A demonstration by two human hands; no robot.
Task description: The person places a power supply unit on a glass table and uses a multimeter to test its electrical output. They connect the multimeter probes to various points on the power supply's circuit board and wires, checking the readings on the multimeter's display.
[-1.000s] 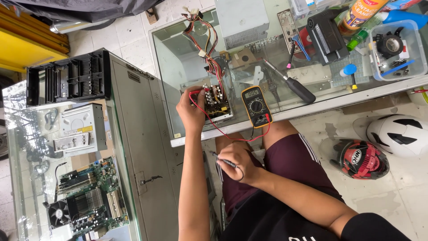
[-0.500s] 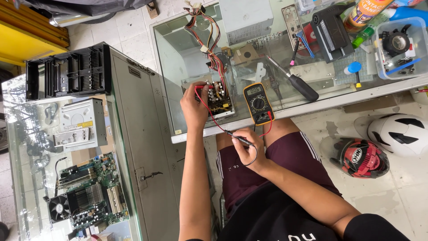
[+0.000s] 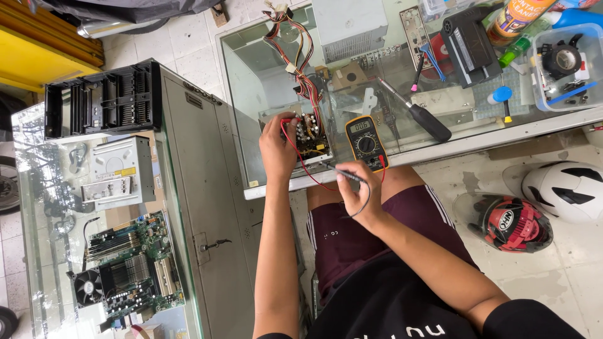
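My left hand [image 3: 277, 149] rests on the near edge of an open power supply board [image 3: 310, 135] on the glass table [image 3: 440, 141], pinching the red probe lead. My right hand [image 3: 359, 188] holds a thin black probe [image 3: 342, 172] whose tip points toward the board. A yellow multimeter [image 3: 366, 140] lies just right of the board, its red wire looping down over the table edge. A bundle of coloured cables [image 3: 295, 50] runs from the board toward the far side.
A black-handled screwdriver [image 3: 419, 114], a black box [image 3: 470, 43], a spray can and a clear tub of parts [image 3: 564, 63] lie on the table. A grey computer case [image 3: 207, 207] stands at left, beside a motherboard [image 3: 129, 273] and a drive. Two helmets [image 3: 515, 221] sit on the floor at right.
My right hand has risen from my lap to the table edge, bringing the black probe close to the board. My left hand stays on the board.
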